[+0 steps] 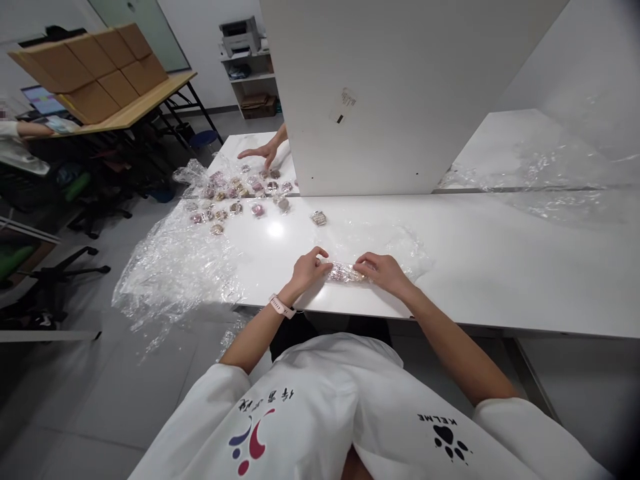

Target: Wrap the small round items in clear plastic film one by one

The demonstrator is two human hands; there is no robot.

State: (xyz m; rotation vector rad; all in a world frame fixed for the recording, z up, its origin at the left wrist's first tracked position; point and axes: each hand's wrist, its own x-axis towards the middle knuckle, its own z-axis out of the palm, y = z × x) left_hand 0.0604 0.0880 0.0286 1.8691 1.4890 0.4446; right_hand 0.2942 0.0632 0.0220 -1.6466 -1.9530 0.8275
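Close to the table's front edge lies a small bundle (pixel 344 273) of clear plastic wrap with pinkish items showing through. My left hand (pixel 306 272), a pale watch on its wrist, pinches the bundle's left end between thumb and fingers. At the other end, my right hand (pixel 384 272) has its fingers curled and pressed onto the plastic. A thin clear plastic sheet (pixel 380 233) spreads flat behind and to the right of the bundle. One small wrapped brownish piece (pixel 319 218) sits apart, beyond my hands. What exactly is inside the bundle cannot be made out.
Several small wrapped pink and brown pieces (pixel 257 210) are scattered at the left, beside a large heap of clear plastic (pixel 185 260) hanging over the edge. A tall white panel (pixel 370 100) rises behind the table (pixel 500 267). Another person's hand (pixel 265 152) reaches in beyond it.
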